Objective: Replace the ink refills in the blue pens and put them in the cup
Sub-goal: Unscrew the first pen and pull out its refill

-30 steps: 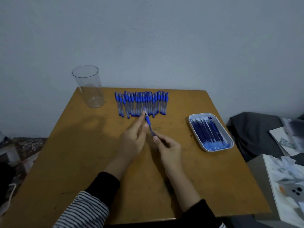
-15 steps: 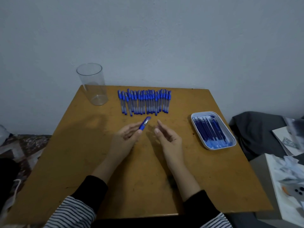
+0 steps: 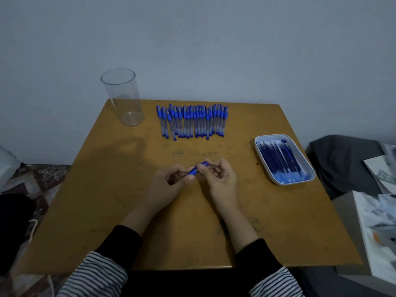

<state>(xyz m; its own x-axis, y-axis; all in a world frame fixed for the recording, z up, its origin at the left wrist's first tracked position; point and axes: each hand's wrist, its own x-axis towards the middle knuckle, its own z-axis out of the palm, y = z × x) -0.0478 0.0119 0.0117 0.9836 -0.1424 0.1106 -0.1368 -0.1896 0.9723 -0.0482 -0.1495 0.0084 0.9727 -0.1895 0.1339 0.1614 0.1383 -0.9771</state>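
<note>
pen [image 3: 193, 171]: mostly hidden between left hand [image 3: 166, 186], right hand [image 3: 221, 179] | papers [image 3: 374, 224]: cut off right, blurred

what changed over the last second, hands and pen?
The right hand, open half a second ago, now pinches the blue pen that the left hand already held; both hands drew back from the row of pens toward the person. The cup, row and tray of refills stayed put.

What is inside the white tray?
Dark blue ink refills lie side by side in the white tray, roughly parallel. They cover most of its floor, so anything beneath them is hidden.
</note>
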